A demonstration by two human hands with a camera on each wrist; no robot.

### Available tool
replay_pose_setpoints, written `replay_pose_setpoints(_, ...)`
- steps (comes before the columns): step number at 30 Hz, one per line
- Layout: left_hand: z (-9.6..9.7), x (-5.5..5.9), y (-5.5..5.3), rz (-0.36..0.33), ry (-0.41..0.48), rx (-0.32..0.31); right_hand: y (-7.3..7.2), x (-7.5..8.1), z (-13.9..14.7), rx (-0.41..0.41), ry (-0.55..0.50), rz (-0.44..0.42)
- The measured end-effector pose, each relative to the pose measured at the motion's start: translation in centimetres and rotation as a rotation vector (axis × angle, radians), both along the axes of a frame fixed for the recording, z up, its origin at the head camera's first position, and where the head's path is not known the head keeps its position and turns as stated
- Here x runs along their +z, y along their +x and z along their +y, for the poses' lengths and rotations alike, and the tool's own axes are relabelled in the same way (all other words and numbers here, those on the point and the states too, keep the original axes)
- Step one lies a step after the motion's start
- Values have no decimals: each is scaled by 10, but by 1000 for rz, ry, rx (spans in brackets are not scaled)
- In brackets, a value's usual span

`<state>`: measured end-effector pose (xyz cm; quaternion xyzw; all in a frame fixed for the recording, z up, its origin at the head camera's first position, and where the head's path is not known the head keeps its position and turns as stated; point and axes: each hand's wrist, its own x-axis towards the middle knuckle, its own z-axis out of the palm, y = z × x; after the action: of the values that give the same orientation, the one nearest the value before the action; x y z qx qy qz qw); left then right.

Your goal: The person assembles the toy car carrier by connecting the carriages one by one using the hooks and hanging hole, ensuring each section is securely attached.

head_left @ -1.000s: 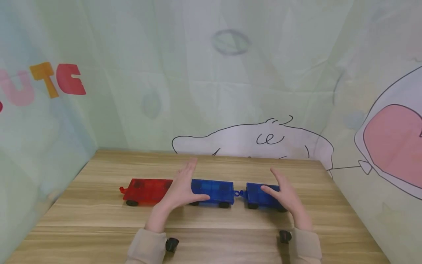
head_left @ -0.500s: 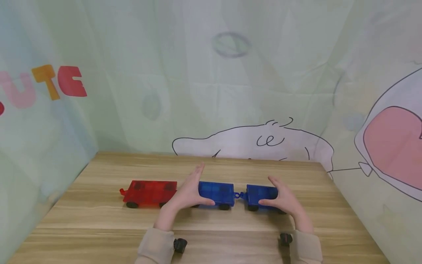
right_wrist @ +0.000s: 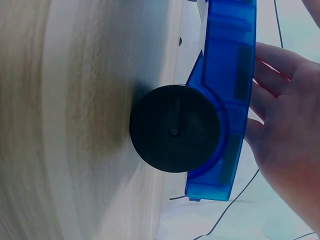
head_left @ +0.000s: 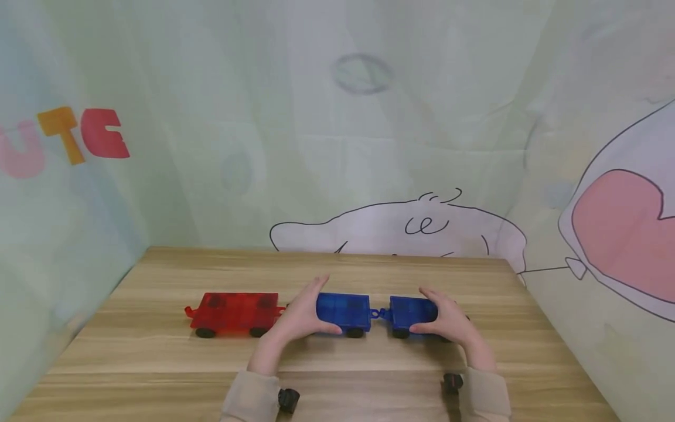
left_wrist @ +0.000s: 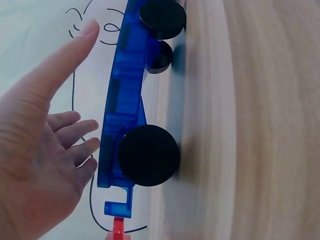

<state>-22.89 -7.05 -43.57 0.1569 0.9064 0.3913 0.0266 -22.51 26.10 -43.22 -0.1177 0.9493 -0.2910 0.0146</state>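
Three translucent toy train cars with black wheels stand in a row on the wooden table. The red car is at the left, a blue car in the middle and another blue car at the right. My left hand spans the middle car's left end, thumb in front and fingers behind; the left wrist view shows the thumb apart from it. Over the right car my right hand arches the same way, hiding its right end. Whether those fingers touch is unclear. In the left wrist view a red hook meets the middle car's blue hook.
A light wood-grain table bears the cars. Behind it hangs a pale green backdrop with cartoon drawings. Small black wrist cameras sit beside both sleeves.
My left hand has moved right, off the red car and over the middle blue car. Both hands have lowered slightly around the blue cars. The cars stay put on the table.
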Motion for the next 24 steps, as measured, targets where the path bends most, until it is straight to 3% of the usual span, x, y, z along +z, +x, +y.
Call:
replay_pose_setpoints(14,3,-9,-6,21,-76,-35,-1,-4,2,62,4,33)
replay_pose_setpoints(24,2,-8,-7,21,-94,-52,-2,-6,1,24,12,-46)
